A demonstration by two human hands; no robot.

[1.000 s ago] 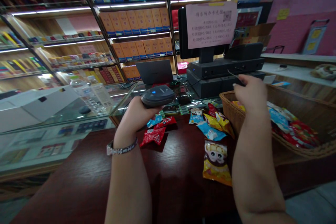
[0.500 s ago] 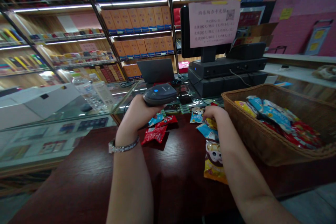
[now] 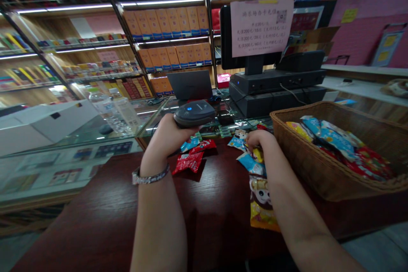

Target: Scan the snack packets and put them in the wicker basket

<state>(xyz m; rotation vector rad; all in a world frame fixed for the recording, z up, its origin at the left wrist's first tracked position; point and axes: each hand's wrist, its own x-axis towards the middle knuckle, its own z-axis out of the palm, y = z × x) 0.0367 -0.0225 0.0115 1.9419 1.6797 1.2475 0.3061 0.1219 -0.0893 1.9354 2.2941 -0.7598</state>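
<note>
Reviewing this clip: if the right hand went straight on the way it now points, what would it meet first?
Probably the small blue-and-white snack packet just beyond the right hand, though depth is hard to judge from this view.

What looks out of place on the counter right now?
Snack packets lie scattered on the wooden counter, while similar ones sit in the wicker basket beside them, so the loose ones look out of place.

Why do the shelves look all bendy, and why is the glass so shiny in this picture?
In the head view, the lit shelves lean and bend toward the edges, as a wide lens can make them look. The glass counter shows bright streaks of glare, while the wooden counter stays dark. The handheld barcode scanner looks sharp, not blurred.
</note>
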